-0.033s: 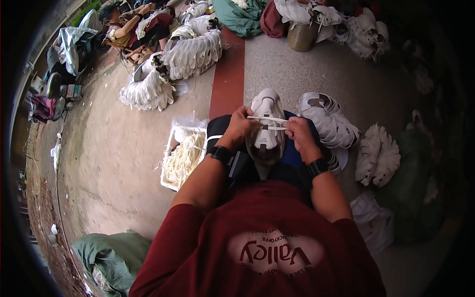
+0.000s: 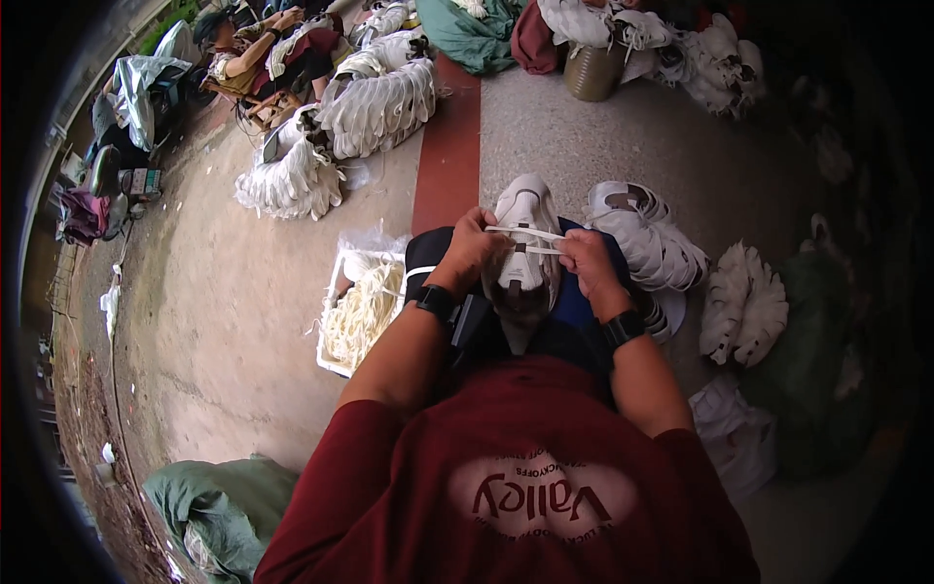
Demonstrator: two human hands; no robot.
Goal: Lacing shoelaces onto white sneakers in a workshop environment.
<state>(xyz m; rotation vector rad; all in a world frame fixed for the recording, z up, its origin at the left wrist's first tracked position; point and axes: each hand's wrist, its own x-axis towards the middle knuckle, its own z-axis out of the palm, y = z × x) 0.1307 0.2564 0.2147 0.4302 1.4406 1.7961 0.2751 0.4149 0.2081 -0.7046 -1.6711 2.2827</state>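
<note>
A white shoe (image 2: 526, 198) rests on my lap, toe pointing away from me, between my two hands. White shoelace (image 2: 537, 233) stretches across its front in two strands. My left hand (image 2: 475, 253) is closed, pinching the lace at the shoe's left side. On the right side, my right hand (image 2: 588, 259) has thumb and fingers pressed together on the other end of the lace. Just left of my knee stands a white basket (image 2: 338, 368) heaped with loose cream-white laces (image 2: 362, 316).
Rows of white shoes (image 2: 650, 238) lie to my right, with more white shoe pieces (image 2: 743, 304) beyond. Stacked white shoes (image 2: 379, 105) stand ahead, near a seated person (image 2: 255, 58). A green sack (image 2: 222, 506) lies lower left; a round bucket (image 2: 593, 75) stands far off.
</note>
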